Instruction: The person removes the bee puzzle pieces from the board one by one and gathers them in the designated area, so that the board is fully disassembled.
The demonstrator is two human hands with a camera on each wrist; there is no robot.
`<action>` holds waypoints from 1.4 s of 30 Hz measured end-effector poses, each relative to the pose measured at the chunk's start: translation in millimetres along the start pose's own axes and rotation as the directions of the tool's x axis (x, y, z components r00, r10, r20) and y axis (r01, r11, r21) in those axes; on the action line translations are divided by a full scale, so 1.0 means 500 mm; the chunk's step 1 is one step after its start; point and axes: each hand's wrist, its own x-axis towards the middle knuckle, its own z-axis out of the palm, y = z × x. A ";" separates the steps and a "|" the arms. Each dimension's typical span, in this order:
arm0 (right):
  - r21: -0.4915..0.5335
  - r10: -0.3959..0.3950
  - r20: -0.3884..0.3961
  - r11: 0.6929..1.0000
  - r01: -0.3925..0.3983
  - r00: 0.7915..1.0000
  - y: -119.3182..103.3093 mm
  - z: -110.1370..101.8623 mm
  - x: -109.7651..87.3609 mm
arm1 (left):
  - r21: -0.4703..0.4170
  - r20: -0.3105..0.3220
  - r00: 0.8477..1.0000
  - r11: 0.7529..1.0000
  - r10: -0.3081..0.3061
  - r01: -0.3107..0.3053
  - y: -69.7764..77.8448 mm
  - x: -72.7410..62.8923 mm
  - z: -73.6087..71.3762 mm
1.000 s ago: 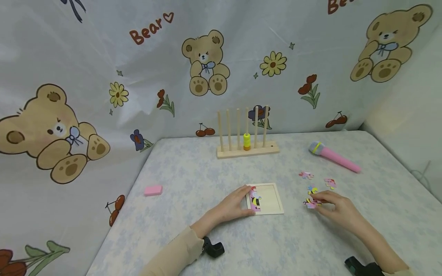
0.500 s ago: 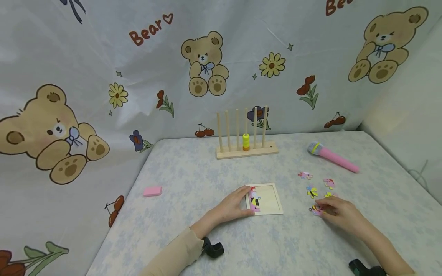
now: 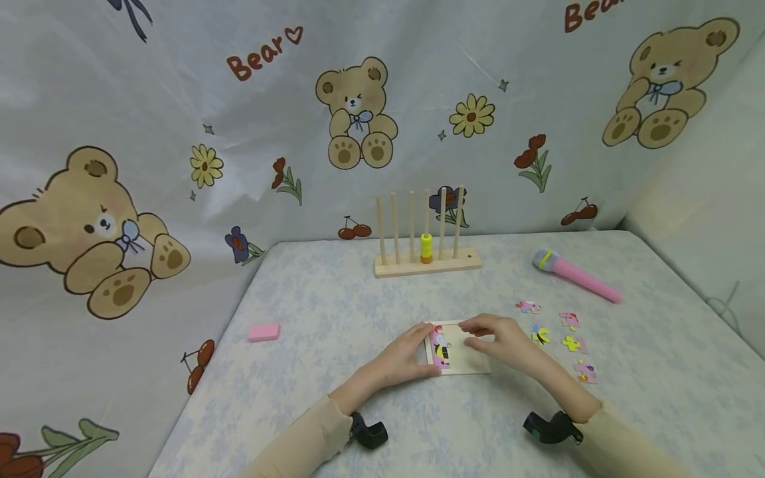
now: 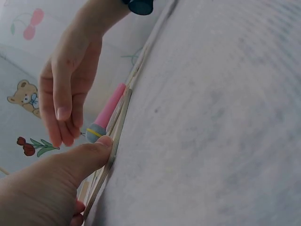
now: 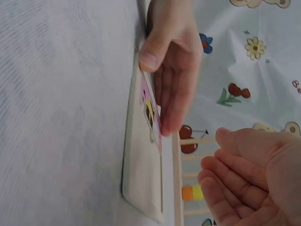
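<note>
My left hand (image 3: 403, 355) holds the left side of a small wooden puzzle tray (image 3: 475, 366), thumb at the near edge and fingers at the far left corner. Inside the tray, along its left side, lies a pink, yellow and black strip of puzzle pieces (image 3: 441, 352). Over the tray's right half hovers my right hand (image 3: 505, 338), fingers loosely bent; the right wrist view shows nothing in these fingers (image 5: 225, 183). To its right lie loose pieces: a pink piece (image 3: 586, 372), a yellow-and-pink piece (image 3: 574, 344), a yellow-and-blue piece (image 3: 540, 334) and others farther back.
A wooden peg rack (image 3: 427, 264) with yellow and orange beads on one peg stands at the back. A pink toy microphone (image 3: 580, 275) lies back right. To the left sits a pink block (image 3: 264, 332). A bear-print cloth (image 3: 412, 86) hangs behind the table.
My right hand has left a pink puzzle piece on the table at the right and moved left over the tray. The left hand has stayed on the tray's edge.
</note>
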 end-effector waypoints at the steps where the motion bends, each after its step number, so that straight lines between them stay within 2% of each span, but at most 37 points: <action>1: 0.007 0.000 0.008 1.000 0.000 1.000 0.000 0.012 0.012 | -0.002 -0.002 1.000 1.000 0.004 -0.004 0.000 0.000 0.000; 6: 0.015 0.017 -0.012 1.000 -0.017 1.000 0.008 0.055 0.051 | -0.014 -0.012 1.000 1.000 0.020 -0.020 -0.001 0.002 -0.002; 13: -0.047 0.040 -0.066 0.998 -0.043 0.997 0.017 0.086 0.059 | -0.004 -0.004 1.000 1.000 0.022 -0.022 0.001 0.003 -0.002; 24: -0.158 -0.089 -0.149 0.985 0.065 0.985 0.004 0.110 0.045 | -0.011 0.001 1.000 1.000 0.012 -0.012 0.003 0.001 0.008; 34: -0.089 -0.033 -0.166 0.996 0.018 0.986 0.008 0.116 0.060 | 0.001 -0.008 1.000 1.000 0.006 -0.006 0.003 0.000 0.003; 42: -0.052 -0.038 -0.184 0.998 0.029 0.982 0.018 0.125 0.070 | -0.005 -0.011 1.000 1.000 0.001 -0.001 -0.002 -0.002 0.000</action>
